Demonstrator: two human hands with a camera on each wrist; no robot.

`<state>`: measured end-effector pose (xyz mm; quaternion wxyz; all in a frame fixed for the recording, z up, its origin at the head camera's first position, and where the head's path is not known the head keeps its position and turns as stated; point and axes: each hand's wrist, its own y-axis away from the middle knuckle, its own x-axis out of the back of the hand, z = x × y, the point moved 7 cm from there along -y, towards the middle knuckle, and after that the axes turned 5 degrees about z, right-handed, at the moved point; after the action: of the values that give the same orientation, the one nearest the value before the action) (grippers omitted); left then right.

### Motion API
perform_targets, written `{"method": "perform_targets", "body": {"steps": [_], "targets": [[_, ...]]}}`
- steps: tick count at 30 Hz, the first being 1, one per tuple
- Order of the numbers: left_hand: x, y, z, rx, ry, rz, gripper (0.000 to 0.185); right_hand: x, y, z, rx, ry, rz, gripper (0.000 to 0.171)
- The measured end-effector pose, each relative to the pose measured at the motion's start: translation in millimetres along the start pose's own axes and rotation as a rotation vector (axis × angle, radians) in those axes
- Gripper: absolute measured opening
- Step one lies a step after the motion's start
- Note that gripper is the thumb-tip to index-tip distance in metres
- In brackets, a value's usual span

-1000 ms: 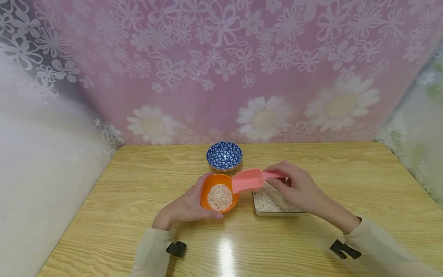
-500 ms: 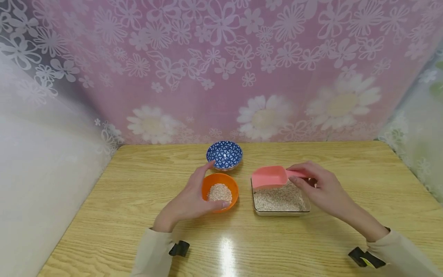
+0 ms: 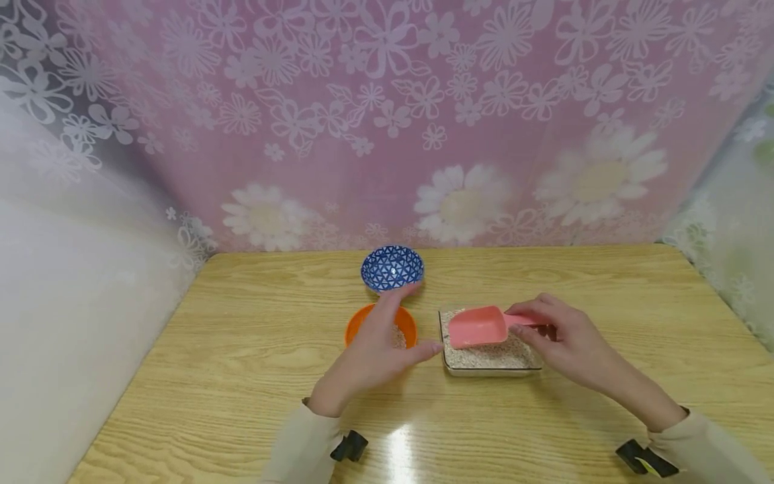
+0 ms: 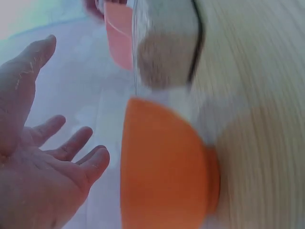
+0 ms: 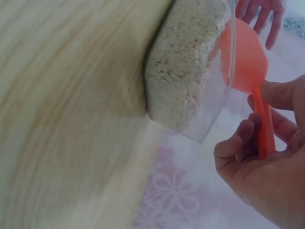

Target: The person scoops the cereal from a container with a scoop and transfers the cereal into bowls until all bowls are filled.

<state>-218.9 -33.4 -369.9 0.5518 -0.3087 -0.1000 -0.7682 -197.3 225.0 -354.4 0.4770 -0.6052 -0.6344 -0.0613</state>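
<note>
The right hand pinches a pink scoop over the clear container, while the spread left hand hovers left of that container.

On the surface, the container stands right of the front bowl, the scoop over it; the rear bowl sits behind.

We've got smooth pink plastic on the scoop, clear glossy walls on the container, glass or plastic, we can't tell, and rough, matt flakes inside! We spot a smooth matt orange bowl, a shiny, glazed-looking blue bowl, glossy wood grain across the table, matt cloth sleeves!
</note>
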Motion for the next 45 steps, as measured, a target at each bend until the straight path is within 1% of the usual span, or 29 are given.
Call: {"method": "perform_targets", "body": {"steps": [3, 6, 11, 15, 20, 25, 28, 31, 33, 36, 41, 45], "targets": [[-11.0, -0.5, 8.1, 0.0, 0.029, -0.031, 0.087, 2, 1, 1, 0.004, 0.033, -0.007, 0.025], [-20.4, -0.5, 14.5, 0.015, 0.069, -0.049, 0.087, 6, 3, 5, 0.003, 0.078, -0.012, 0.025], [-36.5, -0.8, 20.7, 0.035, 0.053, -0.059, 0.09, 15, 6, 14, 0.014, 0.149, -0.006, 0.024], [-47.8, -2.8, 21.7, 0.057, 0.04, -0.057, 0.101, 22, 5, 16, 0.033, 0.177, -0.003, 0.025], [-60.5, -5.9, 16.5, 0.131, 0.038, -0.056, 0.114, 31, 2, 15, 0.065, 0.227, -0.016, 0.03], [-72.0, -9.2, 10.2, 0.209, -0.006, -0.067, 0.123, 38, -2, 12, 0.094, 0.284, -0.081, 0.032], [-78.0, -11.8, 5.5, 0.246, -0.029, -0.074, 0.127, 42, -5, 9, 0.102, 0.315, -0.116, 0.03], [-82.8, -14.0, -0.4, 0.274, -0.046, -0.09, 0.13, 47, -8, 6, 0.111, 0.349, -0.132, 0.029], [-85.0, -15.4, -4.2, 0.286, -0.053, -0.107, 0.133, 50, -10, 5, 0.106, 0.37, -0.142, 0.029], [-87.0, -17.3, -8.7, 0.286, -0.057, -0.137, 0.136, 53, -13, 3, 0.104, 0.405, -0.16, 0.028], [-86.5, -19.2, -14.3, 0.259, -0.066, -0.17, 0.139, 54, -16, -1, 0.093, 0.449, -0.201, 0.023], [-86.6, -19.7, -17.1, 0.24, -0.063, -0.181, 0.14, 56, -19, -5, 0.079, 0.494, -0.222, 0.02]]}}
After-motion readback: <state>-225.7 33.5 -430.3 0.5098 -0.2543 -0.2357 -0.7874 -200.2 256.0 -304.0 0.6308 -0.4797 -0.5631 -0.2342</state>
